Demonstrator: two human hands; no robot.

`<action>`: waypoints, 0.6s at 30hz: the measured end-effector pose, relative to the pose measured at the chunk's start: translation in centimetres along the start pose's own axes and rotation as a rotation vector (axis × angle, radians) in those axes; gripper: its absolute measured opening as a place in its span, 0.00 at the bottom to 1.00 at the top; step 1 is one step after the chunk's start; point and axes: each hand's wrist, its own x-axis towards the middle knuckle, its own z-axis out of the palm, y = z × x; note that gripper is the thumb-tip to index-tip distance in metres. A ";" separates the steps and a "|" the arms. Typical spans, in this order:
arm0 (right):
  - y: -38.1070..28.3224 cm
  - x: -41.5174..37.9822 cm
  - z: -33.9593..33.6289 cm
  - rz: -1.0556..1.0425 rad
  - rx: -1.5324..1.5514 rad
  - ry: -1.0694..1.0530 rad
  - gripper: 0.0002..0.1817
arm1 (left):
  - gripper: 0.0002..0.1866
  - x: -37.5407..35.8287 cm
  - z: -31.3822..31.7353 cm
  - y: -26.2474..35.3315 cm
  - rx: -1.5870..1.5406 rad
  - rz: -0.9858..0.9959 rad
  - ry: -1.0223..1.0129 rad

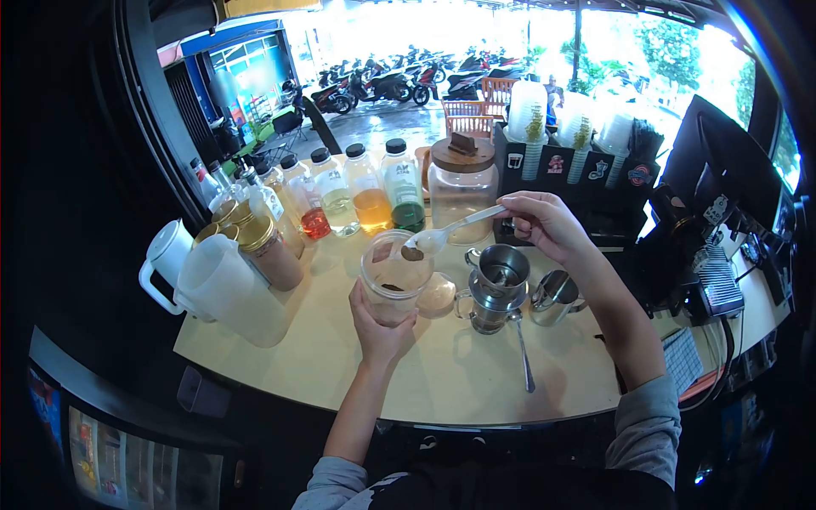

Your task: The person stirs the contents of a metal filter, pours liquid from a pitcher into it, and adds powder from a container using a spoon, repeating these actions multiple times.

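Note:
My left hand point(382, 333) is wrapped round the lower part of a clear plastic jar point(397, 280), with a little dark brown stuff at its bottom. My right hand point(544, 223) pinches the handle of a white plastic spoon point(463, 223). The spoon's bowl, carrying some brown powder point(412, 253), is over the jar's open mouth. Just right of the jar, a clear round lid point(437, 295) lies on the table. Beyond it a metal drip filter point(500, 270) stands on a glass cup point(487, 316), with a metal spoon point(525, 357) alongside.
A metal pitcher point(554, 297) stands at the right of the filter. Bottles of coloured liquid point(371, 204) and a large wooden-lidded jar point(463, 183) line the back. Plastic jugs point(229, 289) and gold-lidded jars point(270, 255) are at left; a cup holder point(578, 170) is back right.

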 end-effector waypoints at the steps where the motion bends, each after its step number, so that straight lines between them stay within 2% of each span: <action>1: -0.5 -0.5 -0.4 -0.003 -0.003 0.008 0.09 | 0.57 0.0 0.0 0.2 0.004 -0.006 -0.010; 10: -2.9 -4.8 -6.7 -0.180 -0.145 0.218 0.07 | 0.57 0.3 0.4 0.5 0.044 -0.032 -0.035; 14: -3.3 -6.5 -7.8 -0.230 -0.267 0.303 0.07 | 0.58 0.2 0.5 -0.4 0.052 -0.061 -0.036; 18: -3.4 -7.4 -7.8 -0.249 -0.361 0.300 0.08 | 0.58 0.2 0.5 -0.6 0.063 -0.055 -0.051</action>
